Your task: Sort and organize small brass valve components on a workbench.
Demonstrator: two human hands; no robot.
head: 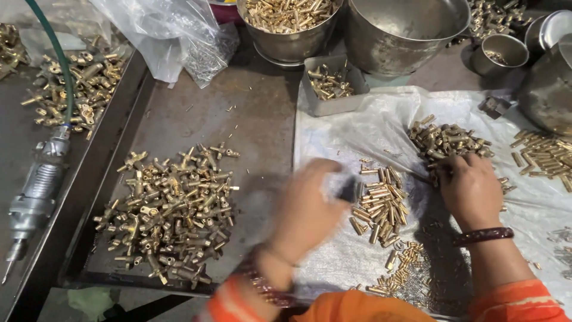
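My left hand [307, 209] is blurred with motion over the edge of a white plastic sheet [369, 125]; it grips a small dark tool [350, 189] beside a pile of short brass tubes [376, 206]. My right hand [471, 188] rests fingers-down on a heap of darker brass fittings [447, 142]; whether it holds one I cannot tell. A large heap of brass valve bodies [170, 211] lies on the dark metal tray [179, 119] left of my left hand.
Steel bowls [289, 27] [405, 33] stand at the back, one full of brass parts. A small square tin [330, 86] holds fittings. A pneumatic tool [33, 203] with green hose lies at the left. More brass pieces [545, 155] lie right; clear bags [161, 30] sit at the back left.
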